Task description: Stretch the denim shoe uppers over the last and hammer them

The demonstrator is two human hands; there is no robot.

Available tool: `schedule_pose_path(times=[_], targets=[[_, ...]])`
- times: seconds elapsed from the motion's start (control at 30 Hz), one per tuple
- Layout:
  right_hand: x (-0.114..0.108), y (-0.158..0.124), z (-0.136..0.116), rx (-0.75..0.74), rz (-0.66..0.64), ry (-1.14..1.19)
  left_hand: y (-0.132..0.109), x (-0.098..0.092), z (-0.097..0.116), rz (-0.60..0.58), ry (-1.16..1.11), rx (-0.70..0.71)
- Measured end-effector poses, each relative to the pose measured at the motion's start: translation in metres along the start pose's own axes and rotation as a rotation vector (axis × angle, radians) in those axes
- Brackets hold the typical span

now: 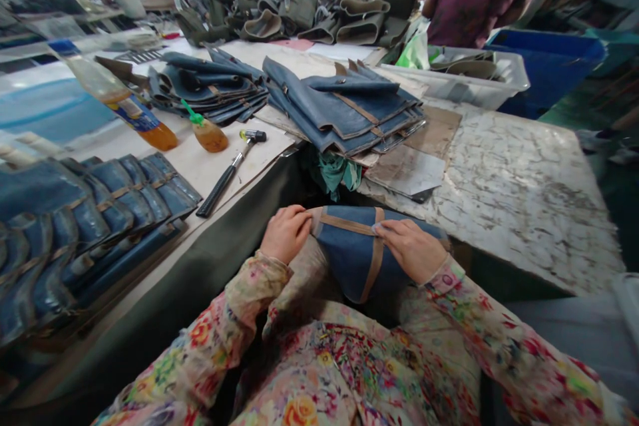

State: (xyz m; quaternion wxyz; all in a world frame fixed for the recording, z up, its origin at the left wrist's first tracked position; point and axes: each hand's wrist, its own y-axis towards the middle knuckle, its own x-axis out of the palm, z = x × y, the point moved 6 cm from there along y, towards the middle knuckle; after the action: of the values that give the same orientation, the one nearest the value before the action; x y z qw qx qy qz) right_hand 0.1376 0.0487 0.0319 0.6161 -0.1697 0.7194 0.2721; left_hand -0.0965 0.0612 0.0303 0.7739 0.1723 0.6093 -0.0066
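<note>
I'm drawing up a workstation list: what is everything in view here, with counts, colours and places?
Strapped piece: one, blue with brown straps, over the lap.
Piles of blue pieces: three, blue, front left, back left and centre.
Hammer: one, black handle, yellow-and-black head, left of centre.
Squat bottle: one, amber with green tip, behind the hammer.
Large bottle: one, clear with blue cap, left of the squat bottle.
Cloth: one, green, below the centre pile.
Heap: one, olive, back centre.
Bins: two, white and blue, back right.
Tabletop: one, whitish with dark marks, right.
People: several, count unclear, background.
Left hand: one, piece's left end.
Right hand: one, near the strap crossing.
</note>
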Motion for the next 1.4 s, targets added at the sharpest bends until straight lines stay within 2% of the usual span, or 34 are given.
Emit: schedule_pose_path(times=[0.13,0.17,0.23,0.3,0.37,0.43,0.53,0.57,0.67,0.77,0.9,1.07,1.23,1.4], targets=[[-0.001,-0.014,-0.003,0.031,0.044,0.001,0.011,-0.044,-0.065,0.170,0.111,-0.196],[0.000,-0.016,-0.005,0.049,0.058,0.010,0.012,-0.053,-0.083,0.181,0.148,-0.252],[0.002,-0.018,-0.006,0.088,0.087,0.037,0.012,-0.062,-0.112,0.129,0.231,-0.348],[0.004,-0.016,-0.008,0.103,0.103,0.073,0.013,-0.063,-0.130,0.062,0.279,-0.397],[0.007,-0.009,-0.012,0.086,0.102,0.109,0.014,-0.064,-0.133,0.069,0.281,-0.410],[0.009,0.001,-0.016,0.067,0.099,0.136,0.017,-0.066,-0.120,0.152,0.252,-0.378],[0.013,0.014,-0.024,0.056,0.102,0.176,0.019,-0.055,-0.071,0.214,0.092,-0.136],[0.014,0.018,-0.027,0.054,0.099,0.188,0.019,-0.046,-0.049,0.176,0.012,-0.014],[0.015,0.027,-0.033,0.054,0.075,0.204,0.011,-0.012,0.010,0.032,-0.106,0.226],[0.015,0.033,-0.036,0.050,0.025,0.200,0.003,0.014,0.045,0.003,-0.160,0.352],[0.016,0.042,-0.039,0.026,-0.027,0.178,0.002,0.027,0.054,-0.016,-0.163,0.388],[0.015,0.048,-0.041,-0.002,-0.064,0.134,0.008,0.023,0.054,-0.076,-0.137,0.377],[0.010,0.038,-0.031,-0.029,-0.085,0.084,0.008,0.021,0.057,-0.148,-0.025,0.370],[0.004,0.022,-0.019,-0.041,-0.078,0.011,0.005,0.022,0.062,-0.129,0.032,0.360]])
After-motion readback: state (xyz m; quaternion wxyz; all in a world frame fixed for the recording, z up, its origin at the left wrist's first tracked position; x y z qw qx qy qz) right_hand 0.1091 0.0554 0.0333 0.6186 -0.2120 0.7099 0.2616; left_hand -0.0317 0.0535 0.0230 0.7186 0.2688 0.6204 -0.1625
